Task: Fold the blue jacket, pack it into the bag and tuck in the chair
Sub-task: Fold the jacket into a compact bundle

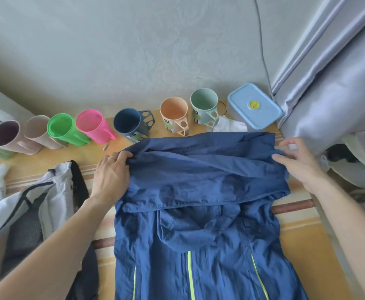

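Lying creased on the table (302, 252) — blue jacket (198, 234), top folded; left hand (110, 176) pinching it, right hand (296, 159) spread.

Your blue jacket (198, 176) with neon-yellow stripes.
Behind it: green (65, 128), pink (94, 126), navy (129, 124), peach (174, 115) cups.

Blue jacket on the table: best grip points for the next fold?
Probably the two outer corners of the jacket's folded far edge, one from each side. That edge lies as a raised, doubled band across the table, so pinching there moves the whole width. The left hand already pinches its corner; the right hand is open by the other.
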The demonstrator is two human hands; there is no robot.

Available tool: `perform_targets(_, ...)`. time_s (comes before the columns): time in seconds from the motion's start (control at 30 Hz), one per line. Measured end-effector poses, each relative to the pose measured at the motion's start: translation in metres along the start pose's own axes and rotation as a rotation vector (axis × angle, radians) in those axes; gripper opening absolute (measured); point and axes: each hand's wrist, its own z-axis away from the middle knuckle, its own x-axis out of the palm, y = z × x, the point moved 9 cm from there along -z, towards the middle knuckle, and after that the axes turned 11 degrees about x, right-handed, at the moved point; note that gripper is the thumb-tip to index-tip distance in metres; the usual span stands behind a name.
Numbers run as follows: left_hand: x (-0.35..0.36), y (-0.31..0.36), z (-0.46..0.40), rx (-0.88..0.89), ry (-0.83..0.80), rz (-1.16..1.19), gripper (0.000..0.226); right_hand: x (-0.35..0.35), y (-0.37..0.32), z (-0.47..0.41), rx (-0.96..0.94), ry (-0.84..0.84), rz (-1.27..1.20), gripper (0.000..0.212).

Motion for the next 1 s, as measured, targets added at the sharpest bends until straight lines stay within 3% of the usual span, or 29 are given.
perform_targets(0.07, -0.006, 0.003, 0.002, -0.031, 0.053, 0.035, 0.032, 0.01, 0.003, 0.006, -0.055, -0.154, 0.132, 0.051)
perform_targets(0.17, -0.021, 0.023, 0.005, 0.119, 0.154, 0.002, 0.016, 0.032, 0.018, 0.013, -0.195, -0.259, 0.643, 0.078)
perform_targets(0.23, -0.017, 0.045, 0.011, 0.305, 0.12, -0.043, 0.022, 0.033, 0.021, 0.009, -0.29, -0.13, 0.767, 0.058)
perform_targets(0.3, 0.003, 0.057, 0.019, 0.408, -0.024, -0.127, 0.037, 0.02, 0.01, 0.005, -0.371, 0.037, 0.629, 0.024)
perform_targets(0.37, 0.015, 0.047, 0.023, 0.346, -0.103, -0.13, 0.039, 0.001, -0.001, 0.005, -0.256, 0.075, 0.293, 0.004)
perform_targets(0.47, 0.025, 0.021, 0.025, 0.168, -0.201, -0.026, 0.034, -0.015, -0.004, 0.0, 0.043, 0.041, -0.235, 0.004)
perform_targets(0.53, 0.029, 0.013, 0.028, 0.098, -0.254, -0.011, 0.027, -0.015, -0.004, -0.005, 0.148, 0.073, -0.283, 0.009)
perform_targets(0.63, 0.021, 0.017, 0.031, 0.024, -0.157, -0.047, 0.018, -0.014, 0.0, -0.007, 0.154, 0.217, 0.113, 0.054)
perform_targets(0.67, 0.015, 0.026, 0.031, 0.028, -0.073, -0.05, 0.021, -0.014, -0.005, -0.003, 0.068, 0.306, 0.266, 0.061)
perform_targets(0.73, 0.009, 0.054, 0.03, 0.113, 0.032, -0.053, 0.034, 0.005, -0.025, 0.017, -0.267, 0.418, 0.468, 0.054)
perform_targets(0.8, 0.03, 0.08, 0.032, 0.207, -0.073, -0.057, 0.048, 0.051, -0.021, 0.03, -0.483, 0.288, 0.713, 0.053)
perform_targets(0.9, 0.078, 0.086, 0.053, 0.112, -0.368, -0.066, 0.061, 0.106, 0.041, 0.026, -0.384, 0.009, 1.115, 0.071)
perform_targets(1.0, 0.068, 0.096, 0.074, -0.009, -0.271, 0.009, 0.061, 0.114, 0.049, 0.059, -0.478, 0.064, 1.001, 0.072)
